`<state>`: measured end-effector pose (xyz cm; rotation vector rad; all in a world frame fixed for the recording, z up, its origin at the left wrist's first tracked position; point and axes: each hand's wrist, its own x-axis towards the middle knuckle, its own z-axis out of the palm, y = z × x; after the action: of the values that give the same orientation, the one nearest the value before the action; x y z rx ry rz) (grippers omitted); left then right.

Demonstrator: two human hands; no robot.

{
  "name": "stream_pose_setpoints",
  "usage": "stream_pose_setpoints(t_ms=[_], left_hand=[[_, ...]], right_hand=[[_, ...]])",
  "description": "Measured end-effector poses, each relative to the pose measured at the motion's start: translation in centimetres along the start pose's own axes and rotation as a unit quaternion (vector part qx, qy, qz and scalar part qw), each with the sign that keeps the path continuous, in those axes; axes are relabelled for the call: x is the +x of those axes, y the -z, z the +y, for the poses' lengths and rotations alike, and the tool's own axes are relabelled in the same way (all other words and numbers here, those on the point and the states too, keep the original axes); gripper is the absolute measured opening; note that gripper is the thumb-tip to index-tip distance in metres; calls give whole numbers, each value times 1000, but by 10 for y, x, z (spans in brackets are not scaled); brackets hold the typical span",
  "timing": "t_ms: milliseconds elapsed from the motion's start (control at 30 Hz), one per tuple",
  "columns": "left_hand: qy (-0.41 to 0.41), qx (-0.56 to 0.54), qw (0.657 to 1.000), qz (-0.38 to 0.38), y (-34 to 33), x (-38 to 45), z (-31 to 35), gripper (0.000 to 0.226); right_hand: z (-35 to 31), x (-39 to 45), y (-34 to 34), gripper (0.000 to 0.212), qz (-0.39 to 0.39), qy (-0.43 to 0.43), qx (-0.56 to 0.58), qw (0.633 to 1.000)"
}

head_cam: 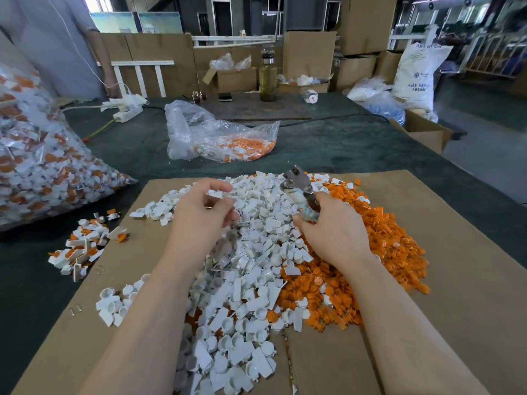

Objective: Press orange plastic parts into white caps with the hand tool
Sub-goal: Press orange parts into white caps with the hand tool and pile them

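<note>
A heap of white caps [256, 252] covers the middle of a brown cardboard sheet [456, 280], and a heap of orange plastic parts [379, 246] lies to its right. My left hand [199, 215] hovers over the white heap with fingers curled, pinching a white cap [216, 193] at its fingertips. My right hand [333, 229] grips the handle of the hand tool [302, 192]. The tool's metal head points up and away from me, above the border between the two heaps.
A small pile of assembled orange-and-white pieces [82, 246] lies left of the cardboard. A large full bag [42, 166] sits at far left, a half-empty clear bag [219, 138] behind. A person [57, 38] stands at the back left. Boxes line the far side.
</note>
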<state>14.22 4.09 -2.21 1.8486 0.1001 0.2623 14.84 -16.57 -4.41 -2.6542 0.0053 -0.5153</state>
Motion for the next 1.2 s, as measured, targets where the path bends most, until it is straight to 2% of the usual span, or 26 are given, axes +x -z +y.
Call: stream_pose_setpoints(t_ms=[167, 300, 400, 867, 1067, 1200], left_hand=[[24, -94, 993, -69, -21, -13, 12, 14], [60, -146, 982, -104, -33, -19, 19, 13], [69, -181, 975, -113, -38, -22, 22, 17], [69, -224, 971, -46, -41, -25, 25, 15], [79, -249, 965, -30, -43, -26, 25, 21], [80, -242, 967, -16, -45, -27, 24, 20]], right_hand=[[-5, -1, 5, 27, 10, 1, 166, 986], [-12, -2, 10, 11, 26, -5, 350, 936], [-17, -4, 12, 12, 29, 8, 425, 905], [-25, -9, 10, 19, 13, 32, 399, 916], [-25, -9, 2, 11, 85, 29, 305, 948], [-26, -11, 0, 11, 126, 19, 286, 950]])
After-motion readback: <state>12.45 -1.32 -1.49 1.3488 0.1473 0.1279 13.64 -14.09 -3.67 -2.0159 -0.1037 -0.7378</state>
